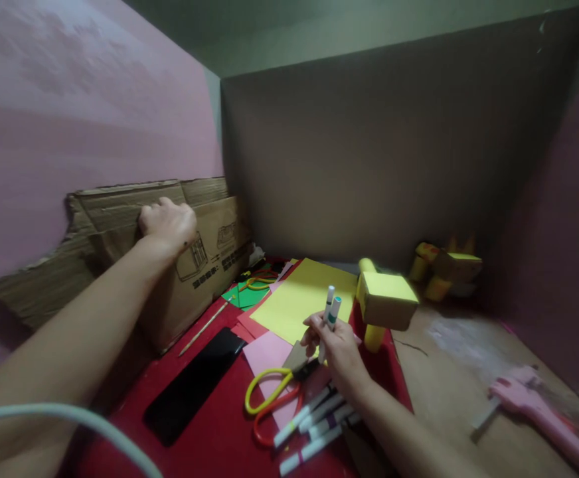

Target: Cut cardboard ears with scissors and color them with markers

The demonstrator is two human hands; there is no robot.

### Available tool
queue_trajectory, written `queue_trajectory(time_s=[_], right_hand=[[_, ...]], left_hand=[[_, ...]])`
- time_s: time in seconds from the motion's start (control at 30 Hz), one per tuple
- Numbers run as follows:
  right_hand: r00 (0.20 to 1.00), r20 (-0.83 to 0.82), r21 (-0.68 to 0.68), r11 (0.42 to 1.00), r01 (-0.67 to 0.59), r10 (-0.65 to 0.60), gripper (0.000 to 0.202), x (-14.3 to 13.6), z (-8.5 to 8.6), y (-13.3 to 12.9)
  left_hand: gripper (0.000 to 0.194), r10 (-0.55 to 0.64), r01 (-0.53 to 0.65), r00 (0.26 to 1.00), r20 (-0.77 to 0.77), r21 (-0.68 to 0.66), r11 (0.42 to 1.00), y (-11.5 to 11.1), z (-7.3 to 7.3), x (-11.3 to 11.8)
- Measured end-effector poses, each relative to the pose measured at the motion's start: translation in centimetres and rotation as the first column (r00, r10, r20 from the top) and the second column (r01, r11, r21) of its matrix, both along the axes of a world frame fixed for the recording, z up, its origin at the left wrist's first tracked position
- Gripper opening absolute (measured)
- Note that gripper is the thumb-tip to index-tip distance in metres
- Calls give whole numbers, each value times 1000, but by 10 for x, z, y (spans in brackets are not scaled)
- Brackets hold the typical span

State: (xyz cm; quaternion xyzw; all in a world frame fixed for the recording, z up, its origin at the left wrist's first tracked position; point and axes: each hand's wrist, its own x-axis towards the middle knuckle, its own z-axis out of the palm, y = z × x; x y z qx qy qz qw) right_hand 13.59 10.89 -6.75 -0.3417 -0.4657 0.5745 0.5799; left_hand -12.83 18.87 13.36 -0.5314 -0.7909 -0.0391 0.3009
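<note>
My right hand (342, 348) is closed around two white markers (334, 312), one with a teal band, held upright above the papers. Under it lie scissors (274, 398) with one yellow and one red handle loop, and several white markers (314, 428) in a loose pile. At the left, my left hand (168, 219) is at the open top of a brown cardboard box (204, 259). Its fingers curl down with the tips hidden, so what they hold cannot be made out. Yellow paper (304, 295) and pink paper (264, 362) lie beyond the scissors.
A black phone (194, 385) and a thin paintbrush (207, 325) rest on the red tabletop (220, 438). To the right stands a yellow-topped cardboard piece (388, 299). A pink glue gun (533, 398) lies far right. A pale cable (80, 415) crosses the lower left.
</note>
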Motion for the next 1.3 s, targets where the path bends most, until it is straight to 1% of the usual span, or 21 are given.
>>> queue_trajectory(time_s=[0.07, 0.13, 0.27, 0.37, 0.43, 0.5, 0.6, 0.67, 0.73, 0.8, 0.87, 1.0, 1.07, 1.13, 1.17, 1.2, 1.23, 1.3], right_hand=[[1000, -8, 5, 1000, -5, 5, 38, 1, -1, 1], [1000, -10, 10, 1000, -6, 6, 37, 1, -1, 3], [1000, 8, 17, 1000, -3, 3, 36, 2, -2, 5], [1000, 2, 15, 1000, -7, 7, 37, 2, -4, 6], [1000, -5, 25, 1000, -7, 7, 37, 3, -5, 7], [1000, -10, 33, 999, -2, 3, 36, 3, -6, 8], [1000, -15, 22, 1000, -9, 9, 35, 3, -5, 9], [999, -29, -1, 1000, -20, 20, 35, 2, -2, 7], [998, -49, -26, 999, -29, 27, 34, 2, 2, 5], [997, -65, -50, 998, -44, 40, 31, 2, 7, 3], [993, -87, -80, 993, -88, 81, 31, 3, 10, 1], [959, -170, -145, 957, -253, 227, 35, 4, 14, 1], [930, -217, -161, 929, -333, 296, 35, 4, 14, 1], [899, -247, -171, 897, -408, 362, 32, 4, 15, 0], [882, -252, -174, 878, -445, 398, 31, 3, 15, -1], [865, -252, -180, 857, -483, 434, 30, 4, 16, -3], [847, -250, -187, 835, -517, 469, 29, 4, 16, -5], [820, -243, -205, 799, -565, 518, 28, 7, 17, -9]], left_hand=[[32, 58, -57, 998, 33, -36, 998, -1, 3, 2], [33, 83, -79, 995, 57, -66, 995, -2, 3, 2], [32, 69, -59, 994, 86, -111, 992, -1, 0, 0], [33, 92, -77, 989, 114, -133, 988, 4, 1, 0], [34, 97, -81, 988, 124, -123, 989, 7, 1, 0], [36, 49, -42, 993, 103, -67, 997, 5, -1, 1], [35, -108, 108, 994, 20, 37, 994, -4, -7, 0], [37, -215, 216, 976, -24, 56, 975, -12, -9, -1], [39, -292, 293, 956, -39, 50, 955, -18, -10, -2], [38, -344, 345, 938, -30, 43, 937, -23, -10, -4], [37, -387, 387, 922, 0, 44, 921, -26, -9, -5], [34, -480, 475, 867, 131, 67, 877, -31, -11, 2], [34, -535, 535, 810, 240, 69, 842, -33, -19, 12], [34, -583, 614, 713, 390, 57, 788, -36, -35, 28], [33, -596, 658, 645, 478, 48, 751, -39, -45, 38], [33, -599, 708, 560, 573, 45, 704, -43, -58, 50], [36, -589, 757, 459, 665, 54, 651, -47, -71, 62], [43, -519, 828, 259, 815, 89, 553, -55, -99, 89]])
